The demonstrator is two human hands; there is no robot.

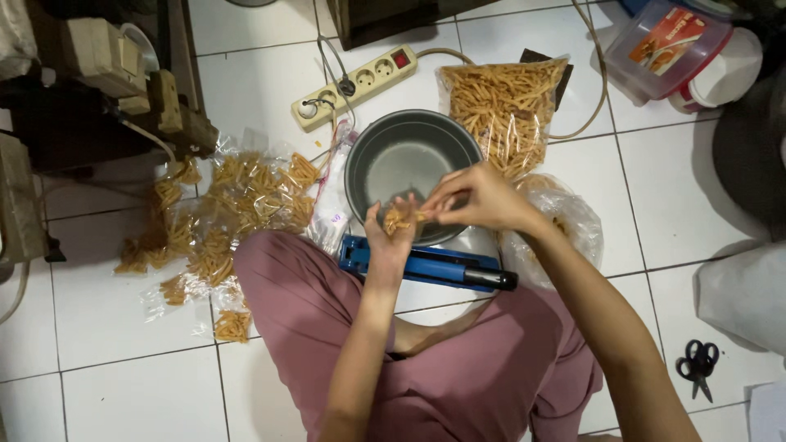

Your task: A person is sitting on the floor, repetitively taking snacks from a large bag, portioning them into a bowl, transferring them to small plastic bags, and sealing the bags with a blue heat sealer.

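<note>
Head view: small clear packet (399, 219) of golden snack sticks, both hands' grip (391, 237) (479, 199) clenched on it.

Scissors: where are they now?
Head view, lower right: the scissors lie on the floor tiles, right of the person's right arm, below a white bag.
</note>
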